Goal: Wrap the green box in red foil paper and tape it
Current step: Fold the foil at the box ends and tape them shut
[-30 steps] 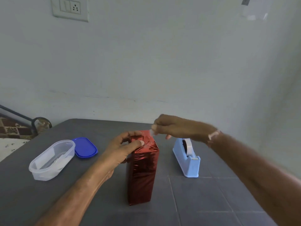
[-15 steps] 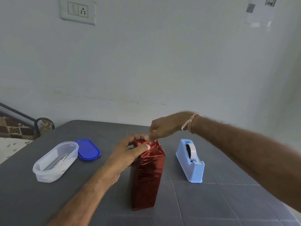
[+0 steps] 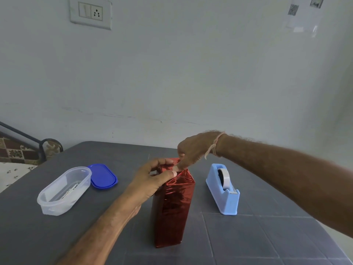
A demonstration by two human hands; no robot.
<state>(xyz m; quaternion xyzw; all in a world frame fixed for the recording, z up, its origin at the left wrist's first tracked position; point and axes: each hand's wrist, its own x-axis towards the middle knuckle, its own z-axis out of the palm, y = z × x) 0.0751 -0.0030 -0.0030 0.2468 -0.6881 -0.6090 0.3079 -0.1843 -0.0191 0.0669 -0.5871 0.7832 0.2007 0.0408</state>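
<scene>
The box (image 3: 172, 207) stands upright in the middle of the grey table (image 3: 257, 241), fully covered in shiny red foil paper; no green shows. My left hand (image 3: 152, 180) grips its top from the left, thumb pressed on the folded foil flaps. My right hand (image 3: 193, 152) reaches over from the right with a fingertip pushing down on the top fold beside the left thumb. A small piece of clear tape seems to lie under that fingertip, though it is too small to be sure. The light blue tape dispenser (image 3: 224, 190) sits just right of the box.
A clear oval plastic container (image 3: 64, 190) with small items inside stands at the left, its blue lid (image 3: 103, 175) lying flat behind it. A white wall rises past the table's far edge. A dark metal frame (image 3: 44, 144) shows at far left.
My right hand came down from above the box, where it pinched a bit of tape, and now presses onto the top fold. The left hand kept its hold.
</scene>
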